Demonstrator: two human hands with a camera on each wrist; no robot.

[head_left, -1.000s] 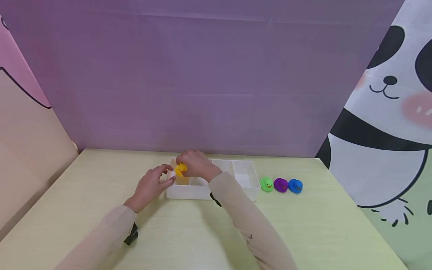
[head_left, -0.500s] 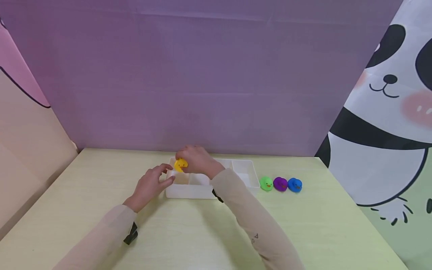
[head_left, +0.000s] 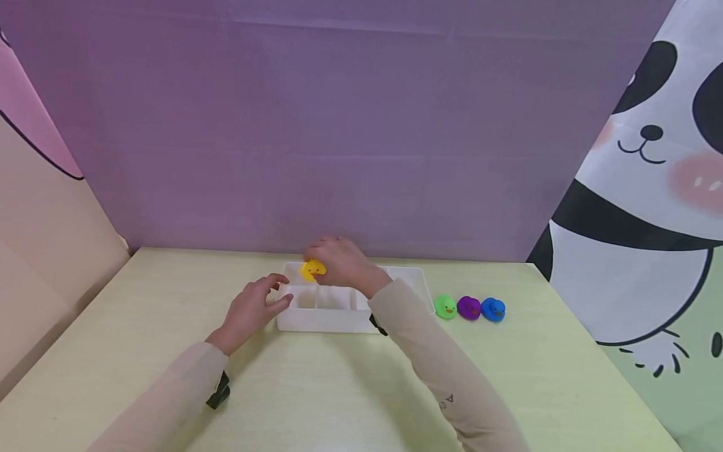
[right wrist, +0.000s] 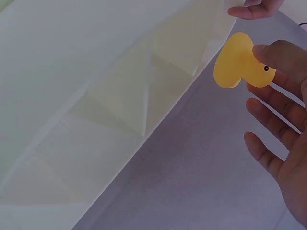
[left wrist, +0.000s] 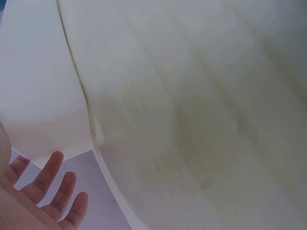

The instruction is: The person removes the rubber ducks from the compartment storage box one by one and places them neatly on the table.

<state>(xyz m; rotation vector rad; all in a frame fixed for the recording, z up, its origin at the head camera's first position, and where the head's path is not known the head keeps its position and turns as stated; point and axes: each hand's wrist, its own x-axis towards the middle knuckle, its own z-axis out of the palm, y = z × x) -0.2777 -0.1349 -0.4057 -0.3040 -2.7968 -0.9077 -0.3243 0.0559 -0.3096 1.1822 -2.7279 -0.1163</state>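
Note:
My right hand (head_left: 343, 265) pinches a yellow rubber duck (head_left: 312, 270) between thumb and fingertips, above the back left part of a white divided box (head_left: 327, 322). In the right wrist view the duck (right wrist: 237, 60) hangs beside the box's edge, held by its head end, with the other fingers (right wrist: 264, 155) spread loosely. At the box's left end is my left hand (head_left: 251, 312), thumb and fingers apart and relaxed, fingertips right at the rim. The left wrist view shows its fingers (left wrist: 60, 199) extended near the box's corner. The compartments visible hold nothing.
A green duck (head_left: 445, 307), a purple duck (head_left: 469, 308) and a blue duck (head_left: 494, 309) stand in a row to the right of the box. The light wooden table (head_left: 294, 402) ends at a purple backdrop (head_left: 339, 125) behind the box.
My right hand has lifted the yellow duck from the front left compartment and moved it back, up and slightly right. My left hand has stayed at the box's left end.

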